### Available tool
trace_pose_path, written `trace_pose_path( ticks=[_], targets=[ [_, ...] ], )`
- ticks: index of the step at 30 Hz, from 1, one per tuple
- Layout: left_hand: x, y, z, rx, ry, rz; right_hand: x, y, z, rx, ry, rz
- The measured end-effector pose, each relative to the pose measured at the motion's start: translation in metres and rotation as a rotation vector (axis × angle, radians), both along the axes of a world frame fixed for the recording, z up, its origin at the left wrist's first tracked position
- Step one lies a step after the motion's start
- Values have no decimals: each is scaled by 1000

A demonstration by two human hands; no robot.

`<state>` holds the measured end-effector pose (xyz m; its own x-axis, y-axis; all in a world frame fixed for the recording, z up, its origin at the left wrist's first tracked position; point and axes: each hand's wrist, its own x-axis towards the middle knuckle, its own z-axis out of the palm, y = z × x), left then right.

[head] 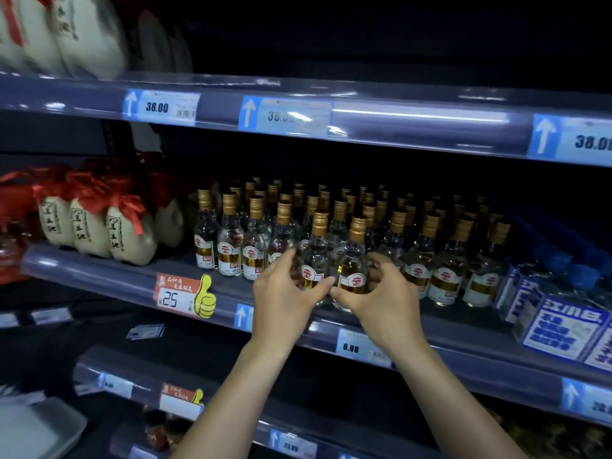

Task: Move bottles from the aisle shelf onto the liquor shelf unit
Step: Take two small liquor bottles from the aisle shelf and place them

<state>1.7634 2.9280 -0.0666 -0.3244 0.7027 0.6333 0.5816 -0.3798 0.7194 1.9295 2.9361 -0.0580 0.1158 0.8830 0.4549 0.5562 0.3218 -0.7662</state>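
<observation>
On the middle shelf (99,270), far left: cream jars (89,226) tied with red ribbon, upright. The rail tag (175,294) reads "25" beside a thumbs-up sticker. The small clear bottles (440,260), gold-capped and in rows, crowd close behind and beside both hands. The left hand (281,299) curls round one front bottle (314,256). The right hand (381,299) curls round the neighbouring bottle (352,263). Both bottles stand at the shelf's front edge, long axis vertical, caps up, red labels facing the camera. The price tag (351,346) below reads "6.98". Far right: blue-and-white boxes (563,329).
</observation>
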Motion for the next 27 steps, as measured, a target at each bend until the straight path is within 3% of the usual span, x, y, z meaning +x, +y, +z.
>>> trace_pose_path(
  ticks=[5,12,27],
  targets=[
    [2,-6,-5,12,166,164,13,1,5,-85,-21,91],
    [-2,2,-6,42,192,214,-2,9,7,-65,-42,92],
    [-14,5,-10,38,153,125,-16,9,7,-62,-84,-20]
  ],
)
